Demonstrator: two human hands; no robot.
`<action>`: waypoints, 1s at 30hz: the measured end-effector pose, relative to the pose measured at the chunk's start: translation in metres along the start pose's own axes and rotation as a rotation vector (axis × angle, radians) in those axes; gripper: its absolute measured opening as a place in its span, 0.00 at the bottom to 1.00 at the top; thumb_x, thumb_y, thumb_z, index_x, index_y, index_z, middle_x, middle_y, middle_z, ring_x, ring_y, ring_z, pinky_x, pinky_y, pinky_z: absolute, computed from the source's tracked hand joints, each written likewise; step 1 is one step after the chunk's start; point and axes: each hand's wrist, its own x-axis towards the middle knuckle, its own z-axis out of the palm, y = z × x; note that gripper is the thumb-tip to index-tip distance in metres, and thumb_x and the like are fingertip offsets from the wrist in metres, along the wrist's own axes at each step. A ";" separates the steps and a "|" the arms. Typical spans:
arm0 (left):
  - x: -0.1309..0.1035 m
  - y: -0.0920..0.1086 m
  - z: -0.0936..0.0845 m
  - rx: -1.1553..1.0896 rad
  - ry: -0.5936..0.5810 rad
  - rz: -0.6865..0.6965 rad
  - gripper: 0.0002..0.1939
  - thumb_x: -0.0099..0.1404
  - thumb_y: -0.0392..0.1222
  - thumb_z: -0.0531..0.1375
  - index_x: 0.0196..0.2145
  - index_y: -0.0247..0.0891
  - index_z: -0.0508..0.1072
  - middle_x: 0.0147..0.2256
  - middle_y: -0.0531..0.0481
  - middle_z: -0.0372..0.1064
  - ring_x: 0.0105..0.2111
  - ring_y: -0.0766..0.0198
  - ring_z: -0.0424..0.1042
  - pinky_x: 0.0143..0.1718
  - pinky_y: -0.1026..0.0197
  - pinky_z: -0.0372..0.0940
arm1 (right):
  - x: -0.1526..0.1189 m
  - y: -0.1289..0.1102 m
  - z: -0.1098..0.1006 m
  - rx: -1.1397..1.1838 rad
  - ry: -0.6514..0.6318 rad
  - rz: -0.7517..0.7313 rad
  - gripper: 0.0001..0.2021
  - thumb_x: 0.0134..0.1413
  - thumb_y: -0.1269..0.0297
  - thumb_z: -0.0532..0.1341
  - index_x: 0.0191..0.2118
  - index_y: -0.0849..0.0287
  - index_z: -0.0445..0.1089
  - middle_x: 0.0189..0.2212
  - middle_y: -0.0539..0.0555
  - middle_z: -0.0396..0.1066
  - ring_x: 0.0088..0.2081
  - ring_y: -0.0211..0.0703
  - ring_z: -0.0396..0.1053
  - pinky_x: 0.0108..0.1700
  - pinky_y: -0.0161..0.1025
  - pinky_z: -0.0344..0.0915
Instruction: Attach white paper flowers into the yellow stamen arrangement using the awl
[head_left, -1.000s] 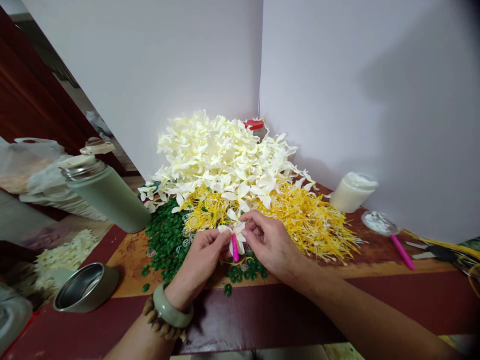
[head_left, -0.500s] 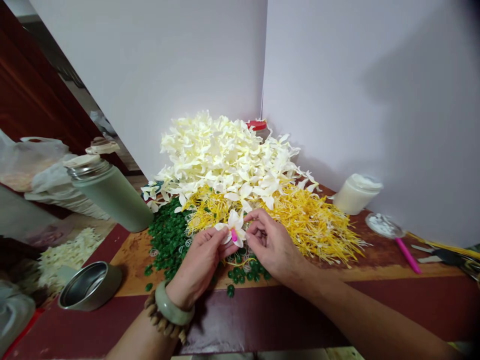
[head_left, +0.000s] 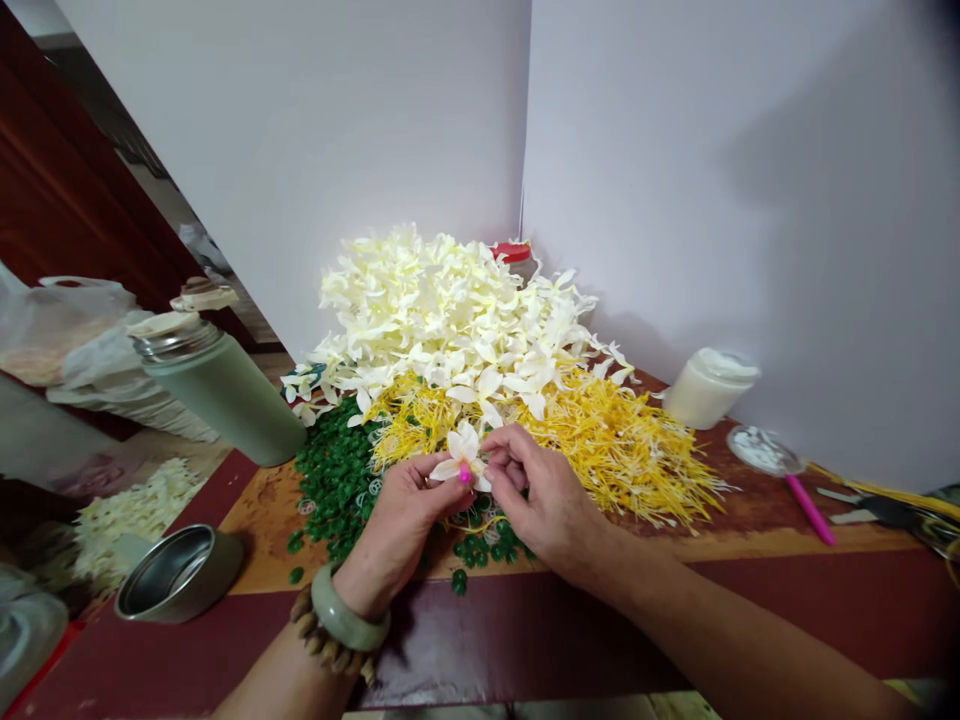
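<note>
In the head view a white artificial flower (head_left: 463, 443) with a bright pink centre faces me, held up between both hands. My left hand (head_left: 407, 510) pinches its lower left side, the thumb lying just under the pink part. Thumb and curled fingers of my right hand (head_left: 546, 500) close on the petals at the right edge. Behind the hands lie yellow stamens (head_left: 626, 455) and a big heap of white artificial petals (head_left: 450, 310). Small green plastic flower bases (head_left: 330, 480) spread to the left of my hands and beneath them.
On the left stand a green thermos (head_left: 232, 395) and its metal cup (head_left: 180, 575). A white jar (head_left: 711, 390), a clear dish of white bits (head_left: 761, 450), a pink stick (head_left: 810, 510) and scissors (head_left: 877, 510) occupy the right. Pale walls (head_left: 337, 120) rise behind the heap.
My left thumb has slid from the upper left petal down beneath the pink centre. The flower has turned slightly, and my right fingers have closed in on its right edge.
</note>
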 end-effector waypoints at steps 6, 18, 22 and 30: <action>0.000 -0.004 -0.002 -0.005 0.037 -0.047 0.06 0.49 0.39 0.64 0.25 0.33 0.75 0.23 0.53 0.67 0.24 0.73 0.63 0.29 0.71 0.61 | 0.000 0.001 -0.002 -0.026 0.020 -0.011 0.08 0.50 0.75 0.51 0.36 0.58 0.59 0.23 0.47 0.62 0.25 0.34 0.61 0.28 0.31 0.57; 0.004 -0.007 -0.002 0.155 0.009 0.107 0.03 0.43 0.35 0.65 0.21 0.34 0.75 0.17 0.54 0.68 0.20 0.69 0.64 0.24 0.68 0.59 | -0.008 -0.016 0.001 -0.526 -0.060 -0.490 0.12 0.54 0.64 0.53 0.43 0.63 0.63 0.32 0.56 0.66 0.33 0.45 0.61 0.34 0.43 0.57; 0.004 -0.009 -0.002 0.197 0.090 0.114 0.13 0.44 0.37 0.65 0.31 0.35 0.77 0.24 0.50 0.74 0.25 0.63 0.69 0.29 0.64 0.63 | -0.013 -0.013 0.007 -0.669 -0.032 -0.453 0.06 0.51 0.72 0.51 0.33 0.62 0.64 0.26 0.54 0.64 0.29 0.44 0.60 0.32 0.42 0.56; -0.001 0.006 0.013 0.259 0.123 0.192 0.21 0.42 0.38 0.66 0.38 0.34 0.74 0.30 0.47 0.74 0.34 0.60 0.71 0.39 0.61 0.64 | -0.007 -0.007 -0.001 -0.659 0.029 -0.328 0.06 0.53 0.74 0.50 0.34 0.61 0.62 0.27 0.54 0.64 0.30 0.44 0.61 0.34 0.41 0.57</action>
